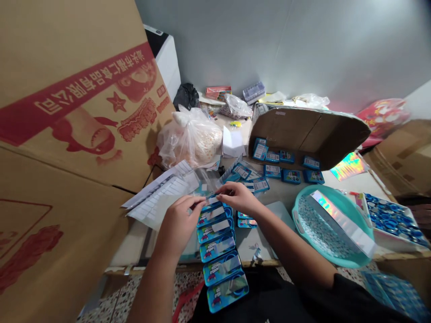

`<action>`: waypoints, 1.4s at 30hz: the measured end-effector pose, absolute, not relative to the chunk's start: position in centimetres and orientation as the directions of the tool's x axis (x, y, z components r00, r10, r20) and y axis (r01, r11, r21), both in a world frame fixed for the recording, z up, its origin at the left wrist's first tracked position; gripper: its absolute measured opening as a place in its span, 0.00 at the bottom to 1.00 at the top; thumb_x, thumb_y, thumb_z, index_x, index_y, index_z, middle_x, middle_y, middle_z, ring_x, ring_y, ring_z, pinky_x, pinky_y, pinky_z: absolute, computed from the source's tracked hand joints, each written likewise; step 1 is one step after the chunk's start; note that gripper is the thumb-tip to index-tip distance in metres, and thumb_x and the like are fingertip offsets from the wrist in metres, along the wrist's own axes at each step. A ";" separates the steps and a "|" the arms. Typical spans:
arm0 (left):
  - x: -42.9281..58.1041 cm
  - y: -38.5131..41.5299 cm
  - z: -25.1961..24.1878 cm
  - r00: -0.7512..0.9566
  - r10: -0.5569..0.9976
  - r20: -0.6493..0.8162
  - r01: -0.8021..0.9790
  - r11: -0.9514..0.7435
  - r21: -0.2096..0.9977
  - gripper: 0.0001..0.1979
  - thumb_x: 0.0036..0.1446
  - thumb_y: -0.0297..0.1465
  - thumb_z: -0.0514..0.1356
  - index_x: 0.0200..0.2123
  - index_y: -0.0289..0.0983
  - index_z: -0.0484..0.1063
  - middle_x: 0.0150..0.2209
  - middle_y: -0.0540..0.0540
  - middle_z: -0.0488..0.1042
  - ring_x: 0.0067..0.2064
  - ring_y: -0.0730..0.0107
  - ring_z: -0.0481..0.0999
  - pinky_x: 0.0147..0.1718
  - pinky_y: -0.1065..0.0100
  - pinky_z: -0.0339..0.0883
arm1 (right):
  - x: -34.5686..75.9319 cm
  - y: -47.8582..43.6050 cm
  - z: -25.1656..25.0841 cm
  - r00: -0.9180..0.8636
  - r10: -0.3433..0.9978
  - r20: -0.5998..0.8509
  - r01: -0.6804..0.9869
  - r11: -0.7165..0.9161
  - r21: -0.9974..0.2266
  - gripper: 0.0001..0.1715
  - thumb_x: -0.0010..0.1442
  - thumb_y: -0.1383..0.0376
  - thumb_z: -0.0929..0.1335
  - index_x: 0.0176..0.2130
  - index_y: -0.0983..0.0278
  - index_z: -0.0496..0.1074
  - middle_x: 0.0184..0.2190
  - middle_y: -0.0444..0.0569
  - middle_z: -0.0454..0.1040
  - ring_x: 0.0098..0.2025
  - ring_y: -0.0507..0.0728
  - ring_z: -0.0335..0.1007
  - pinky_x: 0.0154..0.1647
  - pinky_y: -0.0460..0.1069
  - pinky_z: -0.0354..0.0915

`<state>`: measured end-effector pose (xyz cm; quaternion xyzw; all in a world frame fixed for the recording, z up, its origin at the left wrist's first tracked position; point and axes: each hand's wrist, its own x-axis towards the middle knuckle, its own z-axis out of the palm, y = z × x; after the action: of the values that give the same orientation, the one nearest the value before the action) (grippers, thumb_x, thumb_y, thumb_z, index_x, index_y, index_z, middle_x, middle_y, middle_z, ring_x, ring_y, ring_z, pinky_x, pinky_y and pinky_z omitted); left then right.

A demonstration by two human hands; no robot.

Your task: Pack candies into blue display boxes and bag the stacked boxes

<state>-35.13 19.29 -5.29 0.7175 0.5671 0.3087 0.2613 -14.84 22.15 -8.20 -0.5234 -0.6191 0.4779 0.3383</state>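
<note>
A row of small blue tins (215,271) with printed lids runs from the table toward my lap, and pale, shiny label strips (220,225) lie across several of them. At the far end of the row, a small pale label (211,201) spans between my two hands over the topmost tin. My left hand (182,220) pinches its left end between thumb and finger. My right hand (238,197) is closed at its right end, fingertips bent down near the tin. Beside my right wrist stand more blue tins (247,222), partly hidden by the forearm.
A large carton (84,179) fills the left side. Label sheets (164,188) and bagged goods (193,137) lie behind my left hand. An open cardboard box (310,130) holds blue packs. To the right are a teal basin (296,215) and a tray of blue pieces (390,220).
</note>
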 end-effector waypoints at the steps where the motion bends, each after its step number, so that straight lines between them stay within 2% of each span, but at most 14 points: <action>1: -35.0 19.3 -5.2 0.130 0.984 0.122 0.637 -0.177 0.750 0.08 0.61 0.34 0.61 0.37 0.41 0.80 0.38 0.48 0.81 0.42 0.64 0.80 0.43 0.65 0.72 | -14.9 22.2 -7.8 -0.207 0.975 -0.081 0.354 -0.002 -0.935 0.06 0.54 0.66 0.71 0.34 0.65 0.81 0.28 0.44 0.74 0.29 0.52 0.67 0.29 0.46 0.61; 4: -34.6 19.2 -4.9 0.064 0.997 0.052 0.554 -0.079 0.829 0.10 0.61 0.38 0.61 0.39 0.41 0.80 0.39 0.47 0.81 0.42 0.64 0.80 0.39 0.67 0.74 | -15.1 22.2 -7.3 -0.149 0.984 -0.093 0.371 -0.031 -0.928 0.03 0.54 0.67 0.72 0.30 0.66 0.78 0.30 0.47 0.77 0.33 0.54 0.71 0.32 0.46 0.64; 6: -34.6 18.9 -5.1 0.074 0.993 0.094 0.531 -0.119 0.839 0.11 0.61 0.39 0.61 0.41 0.41 0.79 0.41 0.46 0.80 0.45 0.63 0.79 0.39 0.67 0.74 | -15.5 22.0 -7.3 -0.128 0.986 -0.106 0.351 -0.055 -0.935 0.04 0.54 0.66 0.72 0.29 0.65 0.77 0.28 0.47 0.77 0.32 0.54 0.72 0.31 0.47 0.64; 9: -35.0 18.1 -5.9 0.043 0.967 0.252 0.569 -0.231 0.789 0.11 0.59 0.38 0.64 0.43 0.40 0.78 0.45 0.44 0.74 0.49 0.62 0.76 0.50 0.61 0.73 | -16.1 21.6 -7.6 -0.090 0.995 -0.036 0.382 0.001 -0.924 0.05 0.56 0.68 0.71 0.28 0.64 0.74 0.25 0.45 0.74 0.29 0.54 0.70 0.29 0.46 0.62; 11: -35.3 17.3 -6.6 -0.001 0.950 0.313 0.647 -0.238 0.724 0.13 0.57 0.38 0.65 0.44 0.40 0.78 0.49 0.42 0.71 0.53 0.58 0.74 0.55 0.56 0.69 | -16.6 21.2 -8.0 -0.066 0.998 0.015 0.413 0.041 -0.910 0.06 0.57 0.68 0.69 0.28 0.63 0.73 0.24 0.44 0.73 0.28 0.53 0.68 0.28 0.47 0.61; 14: -35.4 16.3 -7.5 -0.028 0.934 0.357 0.753 -0.215 0.622 0.14 0.58 0.38 0.65 0.44 0.38 0.79 0.51 0.39 0.71 0.54 0.54 0.74 0.55 0.53 0.69 | -17.2 20.5 -9.0 -0.007 0.999 0.043 0.399 0.043 -0.916 0.05 0.60 0.64 0.68 0.33 0.63 0.74 0.28 0.47 0.74 0.31 0.55 0.70 0.29 0.48 0.63; 16: -35.3 15.7 -7.9 -0.031 0.925 0.378 0.761 -0.223 0.609 0.13 0.60 0.37 0.63 0.44 0.36 0.78 0.47 0.40 0.75 0.50 0.57 0.77 0.52 0.56 0.71 | -17.3 19.9 -9.9 0.034 0.998 0.061 0.361 0.044 -0.932 0.09 0.62 0.62 0.66 0.38 0.63 0.75 0.34 0.50 0.76 0.38 0.57 0.73 0.34 0.49 0.67; 19: -35.2 15.4 -8.2 -0.027 0.922 0.387 0.739 -0.242 0.629 0.12 0.62 0.36 0.61 0.45 0.36 0.77 0.43 0.41 0.78 0.46 0.61 0.79 0.47 0.61 0.74 | -17.2 19.0 -11.3 0.000 0.996 0.090 0.298 0.086 -0.951 0.12 0.63 0.66 0.64 0.42 0.62 0.76 0.41 0.51 0.77 0.44 0.58 0.74 0.42 0.51 0.70; 22: -35.4 15.7 -8.4 -0.014 0.916 0.400 0.754 -0.253 0.607 0.12 0.63 0.36 0.61 0.45 0.35 0.76 0.43 0.41 0.81 0.43 0.62 0.81 0.43 0.64 0.75 | -16.7 18.6 -12.6 -0.098 0.978 0.185 0.304 0.206 -0.930 0.18 0.62 0.71 0.63 0.48 0.60 0.76 0.45 0.51 0.77 0.47 0.58 0.74 0.49 0.52 0.70; 27: -35.2 17.3 -8.1 0.122 0.858 0.499 0.844 -0.354 0.403 0.10 0.66 0.34 0.57 0.42 0.37 0.77 0.44 0.42 0.81 0.45 0.60 0.81 0.46 0.62 0.71 | -15.6 19.5 -14.2 -0.180 0.948 0.260 0.374 0.311 -0.874 0.23 0.61 0.73 0.64 0.53 0.60 0.75 0.48 0.54 0.73 0.50 0.58 0.72 0.52 0.54 0.69; 30: -34.8 18.2 -7.6 0.189 0.843 0.504 0.853 -0.395 0.342 0.10 0.67 0.33 0.56 0.40 0.38 0.77 0.42 0.43 0.80 0.43 0.60 0.80 0.44 0.63 0.70 | -15.3 20.0 -14.4 -0.175 0.945 0.275 0.435 0.325 -0.840 0.20 0.60 0.71 0.65 0.50 0.60 0.76 0.48 0.55 0.72 0.51 0.61 0.69 0.55 0.57 0.66; 35: -34.7 18.9 -6.9 0.276 0.824 0.494 0.812 -0.475 0.340 0.11 0.68 0.33 0.54 0.40 0.38 0.76 0.39 0.43 0.79 0.42 0.62 0.78 0.43 0.63 0.70 | -15.7 19.7 -13.9 -0.116 0.947 0.301 0.514 0.317 -0.797 0.11 0.61 0.69 0.66 0.36 0.59 0.78 0.38 0.51 0.74 0.41 0.60 0.68 0.48 0.56 0.65; 42: -35.5 18.2 -7.1 0.388 0.774 0.500 0.694 -0.603 0.394 0.08 0.67 0.31 0.55 0.40 0.38 0.74 0.40 0.44 0.79 0.45 0.64 0.77 0.49 0.62 0.71 | -16.7 17.6 -13.5 0.098 0.930 0.355 0.504 0.262 -0.823 0.10 0.62 0.70 0.61 0.36 0.61 0.71 0.36 0.52 0.72 0.38 0.58 0.70 0.41 0.52 0.67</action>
<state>-35.51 18.17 -7.07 0.8310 0.4416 0.3330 0.0600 -16.67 17.61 -13.52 -0.5655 -0.6337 0.2222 0.4787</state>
